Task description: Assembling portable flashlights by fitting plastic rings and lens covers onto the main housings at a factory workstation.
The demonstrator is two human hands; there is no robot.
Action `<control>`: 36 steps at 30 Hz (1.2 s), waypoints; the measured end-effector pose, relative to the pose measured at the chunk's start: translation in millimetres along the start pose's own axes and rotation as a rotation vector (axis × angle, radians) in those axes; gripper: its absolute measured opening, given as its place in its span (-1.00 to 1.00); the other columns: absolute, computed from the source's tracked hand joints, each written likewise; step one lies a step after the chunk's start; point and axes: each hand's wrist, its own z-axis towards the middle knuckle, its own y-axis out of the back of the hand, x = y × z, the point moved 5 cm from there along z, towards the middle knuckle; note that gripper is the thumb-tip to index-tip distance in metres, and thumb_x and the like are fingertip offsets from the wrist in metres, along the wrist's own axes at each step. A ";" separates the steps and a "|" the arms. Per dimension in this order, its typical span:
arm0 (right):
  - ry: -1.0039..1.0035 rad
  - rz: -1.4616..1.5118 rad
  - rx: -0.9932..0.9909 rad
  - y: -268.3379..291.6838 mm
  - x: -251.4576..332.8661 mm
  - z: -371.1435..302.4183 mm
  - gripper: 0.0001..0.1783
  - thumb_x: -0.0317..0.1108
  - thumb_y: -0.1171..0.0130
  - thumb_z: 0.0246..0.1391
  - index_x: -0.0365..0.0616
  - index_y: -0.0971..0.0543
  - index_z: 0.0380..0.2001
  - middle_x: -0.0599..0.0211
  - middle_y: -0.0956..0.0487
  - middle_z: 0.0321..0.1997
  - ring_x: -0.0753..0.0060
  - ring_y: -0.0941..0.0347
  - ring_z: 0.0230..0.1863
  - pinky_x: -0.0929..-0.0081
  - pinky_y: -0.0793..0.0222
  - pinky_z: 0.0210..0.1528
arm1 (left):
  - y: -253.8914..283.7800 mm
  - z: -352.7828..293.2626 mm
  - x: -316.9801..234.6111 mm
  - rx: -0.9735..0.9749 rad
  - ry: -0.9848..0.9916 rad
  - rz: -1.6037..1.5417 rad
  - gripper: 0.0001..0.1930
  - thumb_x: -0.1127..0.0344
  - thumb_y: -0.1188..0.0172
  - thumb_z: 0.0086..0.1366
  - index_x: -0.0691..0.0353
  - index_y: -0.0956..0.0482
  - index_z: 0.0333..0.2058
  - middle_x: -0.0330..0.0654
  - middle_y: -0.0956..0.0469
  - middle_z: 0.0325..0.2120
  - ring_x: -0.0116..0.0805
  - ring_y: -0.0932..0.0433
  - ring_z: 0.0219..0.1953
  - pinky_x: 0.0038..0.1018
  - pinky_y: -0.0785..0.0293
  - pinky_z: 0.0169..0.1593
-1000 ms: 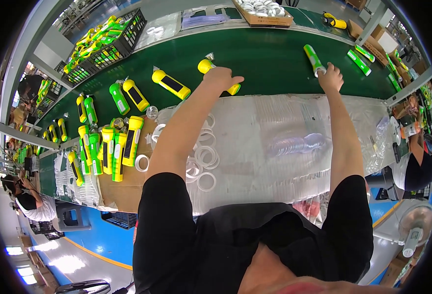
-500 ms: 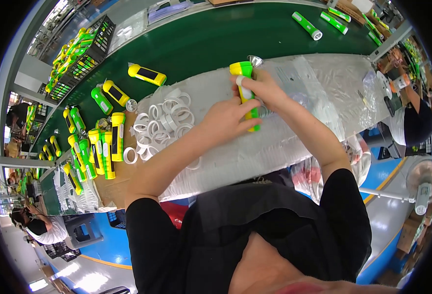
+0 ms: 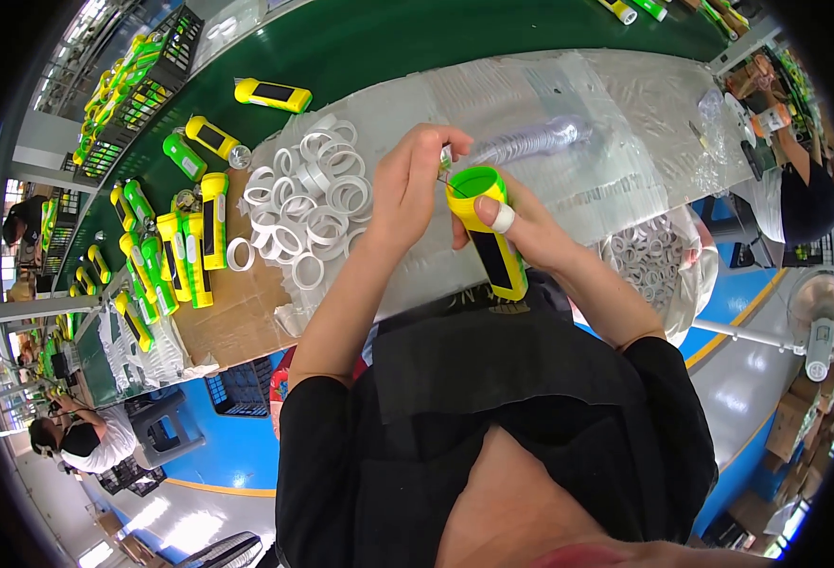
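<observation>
the green belt [image 3: 379, 47] runs along the far edge of the plastic-covered worktop [image 3: 625, 161]; a heap of white rings [image 3: 317, 194] spreads toward the worktop's left end, and a sweep of the left forearm, close beside it, could push some over the near edge; the open-mouthed yellow-and-green torch [image 3: 498, 256] is held tilted at that near edge, mouth up, foot toward the person's body; the right hand [image 3: 535, 232] is wrapped round it below the mouth; should that grip slacken, the torch could slide down past the edge; the left hand [image 3: 412, 180] is just beside, fingertips pinched on a small shiny part [image 3: 446, 159], mostly hidden; the row of clear discs [image 3: 521, 142] lies beyond the hands, where a bump could break it up; thin dark wires [image 3: 453, 186] seem to run from the pinch into the mouth, so too hard a pull might strain a joint, and a slip might trap them against the rim
</observation>
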 end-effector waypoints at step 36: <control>-0.014 0.113 -0.085 1.0 0.9 -19.0 -0.57 -0.12 -0.05 0.27 -0.20 -0.37 0.04 0.29 -0.49 -0.31 0.49 -0.45 -0.37 0.54 -0.38 -0.32 | -21.9 -39.1 -14.2 0.086 -0.264 0.318 -0.64 0.22 0.02 0.38 0.22 -0.53 0.05 -0.06 -0.45 -0.08 -0.07 -0.38 -0.02 -0.27 -0.27 0.11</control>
